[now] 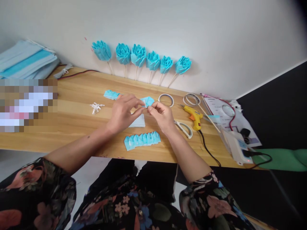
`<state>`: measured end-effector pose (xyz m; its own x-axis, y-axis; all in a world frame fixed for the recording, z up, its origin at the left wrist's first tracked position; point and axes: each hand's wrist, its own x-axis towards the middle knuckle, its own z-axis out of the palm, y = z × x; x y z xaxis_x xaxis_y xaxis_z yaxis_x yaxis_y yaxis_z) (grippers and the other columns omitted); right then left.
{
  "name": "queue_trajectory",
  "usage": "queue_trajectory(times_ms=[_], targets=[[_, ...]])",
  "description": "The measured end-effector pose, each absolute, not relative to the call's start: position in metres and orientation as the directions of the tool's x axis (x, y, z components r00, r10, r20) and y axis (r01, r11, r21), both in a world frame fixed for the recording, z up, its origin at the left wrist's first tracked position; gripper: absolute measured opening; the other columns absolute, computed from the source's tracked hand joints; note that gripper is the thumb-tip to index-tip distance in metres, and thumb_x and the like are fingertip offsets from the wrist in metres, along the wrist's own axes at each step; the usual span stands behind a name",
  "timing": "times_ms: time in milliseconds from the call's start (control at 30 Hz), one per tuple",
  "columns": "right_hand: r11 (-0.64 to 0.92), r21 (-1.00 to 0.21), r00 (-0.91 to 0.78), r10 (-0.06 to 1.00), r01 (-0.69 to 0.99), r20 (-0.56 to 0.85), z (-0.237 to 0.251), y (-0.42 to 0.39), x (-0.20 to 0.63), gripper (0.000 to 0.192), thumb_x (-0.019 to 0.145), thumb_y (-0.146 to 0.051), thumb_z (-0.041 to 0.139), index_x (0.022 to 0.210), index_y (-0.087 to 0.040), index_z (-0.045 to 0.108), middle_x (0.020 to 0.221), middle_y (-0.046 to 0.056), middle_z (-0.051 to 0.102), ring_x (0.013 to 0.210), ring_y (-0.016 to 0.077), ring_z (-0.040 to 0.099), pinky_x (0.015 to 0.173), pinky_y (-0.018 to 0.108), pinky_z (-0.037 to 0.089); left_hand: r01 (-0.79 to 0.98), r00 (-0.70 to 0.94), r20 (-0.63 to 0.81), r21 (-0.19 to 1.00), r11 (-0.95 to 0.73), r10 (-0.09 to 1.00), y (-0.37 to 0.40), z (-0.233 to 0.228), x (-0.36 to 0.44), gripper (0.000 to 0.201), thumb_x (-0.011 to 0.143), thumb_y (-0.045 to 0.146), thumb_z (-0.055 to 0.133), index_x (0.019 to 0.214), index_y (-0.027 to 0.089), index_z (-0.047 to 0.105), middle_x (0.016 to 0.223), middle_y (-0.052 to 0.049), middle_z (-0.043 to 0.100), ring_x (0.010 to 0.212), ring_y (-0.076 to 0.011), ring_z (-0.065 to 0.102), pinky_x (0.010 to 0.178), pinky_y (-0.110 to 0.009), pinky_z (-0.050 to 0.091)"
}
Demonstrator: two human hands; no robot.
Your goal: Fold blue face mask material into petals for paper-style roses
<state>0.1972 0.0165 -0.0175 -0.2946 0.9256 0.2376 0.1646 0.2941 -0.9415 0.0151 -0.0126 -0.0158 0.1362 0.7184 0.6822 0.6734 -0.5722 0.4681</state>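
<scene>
Two hands meet over the middle of a wooden table (pixel 72 105), both pinching one small folded piece of blue fabric (pixel 148 101). The left hand (pixel 123 112) grips its near edge between thumb and fingertips, and the right hand (pixel 161 115) pinches the same piece from the other side, its fingers curled in. The piece is held just above the tabletop, between the two hands.

Under the left hand lies a pale blue mask (pixel 138 121), flat on the wood. Nearer the table's front edge sits a pleated strip of blue folds (pixel 142 140). Another small blue folded bit (pixel 111 94) lies behind the left hand, and a little heap of white strips (pixel 96 107) lies well to its left.

To the right of the hands are a roll of tape (pixel 166 99), scissors (pixel 184 128) and a yellow glue gun (pixel 194 116). Six blue fabric roses on sticks (pixel 139 56) lean against the wall. A stack of blue masks (pixel 24 60) sits at the far left.
</scene>
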Motion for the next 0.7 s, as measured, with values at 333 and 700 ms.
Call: queue_trajectory(times_ms=[333,700], targets=[[0.353,-0.905,-0.287,0.915,0.236,0.283,-0.0089,0.0106,0.1945,0.022,0.082,-0.036,0.062,0.067,-0.021,0.056,0.065,-0.003,0.053,0.061,0.0102,0.046,0.061,0.026,0.04,0.686,0.147,0.651,0.475,-0.551,0.744,-0.0122,-0.0163,0.0156,0.01,0.091,0.028,0.065,0.085,0.021,0.07,0.077,-0.002,0.07,0.075,-0.0174,0.063,0.077,-0.037,0.04],[0.37,-0.887,-0.286,0.913,0.275,0.292,-0.0067,0.0094,0.194,0.022,0.081,-0.036,0.061,0.067,-0.021,0.054,0.064,-0.003,0.052,0.059,0.0098,0.043,0.061,0.026,0.04,0.677,0.157,0.635,0.488,-0.55,0.757,-0.0117,-0.0163,0.0151,0.015,0.092,0.022,0.059,0.081,0.022,0.07,0.073,0.0,0.069,0.071,-0.0158,0.061,0.074,-0.035,0.04]])
